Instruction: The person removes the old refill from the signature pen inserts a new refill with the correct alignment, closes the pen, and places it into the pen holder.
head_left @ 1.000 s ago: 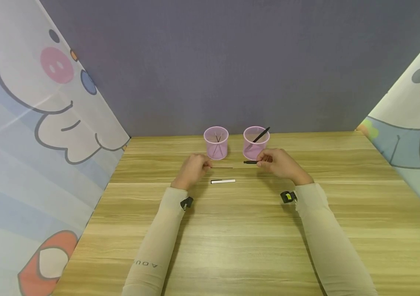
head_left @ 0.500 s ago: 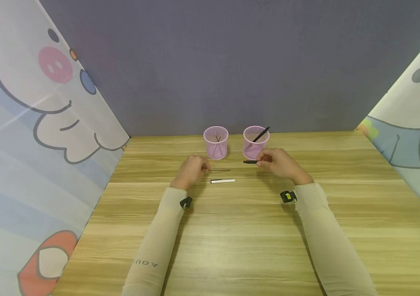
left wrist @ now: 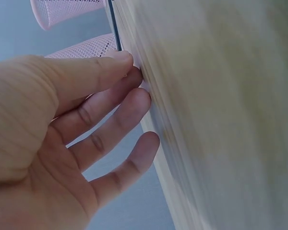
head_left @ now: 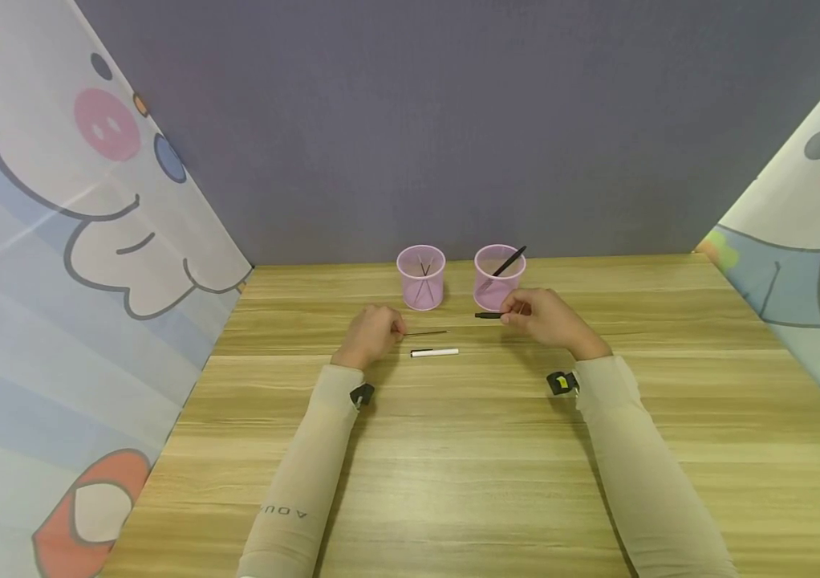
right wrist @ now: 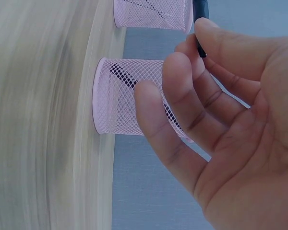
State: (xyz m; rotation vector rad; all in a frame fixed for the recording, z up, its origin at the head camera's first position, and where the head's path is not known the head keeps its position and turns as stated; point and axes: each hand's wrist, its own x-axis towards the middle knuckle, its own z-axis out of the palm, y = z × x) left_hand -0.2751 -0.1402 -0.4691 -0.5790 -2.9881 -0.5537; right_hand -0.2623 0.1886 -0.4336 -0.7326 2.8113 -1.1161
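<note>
My left hand [head_left: 370, 333] pinches a thin dark stick [head_left: 426, 333] between thumb and forefinger, and the stick points right, low over the table. In the left wrist view, the other fingers reach close to the wood. My right hand [head_left: 543, 317] holds a black pen [head_left: 488, 315] between thumb and fingertips; its free end points left toward the stick, with a gap between the two. In the right wrist view, the fingers partly cover that pen [right wrist: 200, 28]. A white pen with a black clip [head_left: 435, 352] lies on the table in front of the stick.
Two pink mesh cups stand behind the hands. Thin crossed sticks are inside the left cup [head_left: 422, 250]; a black pen [head_left: 509, 262] leans out of the right cup [head_left: 500, 249]. A grey panel [head_left: 410, 128] rises at the back of the wooden table [head_left: 468, 474].
The left hand has drifted slightly left and nearer with the thin stick, whose free end has pulled away from the black pen. The right hand has stayed nearly still.
</note>
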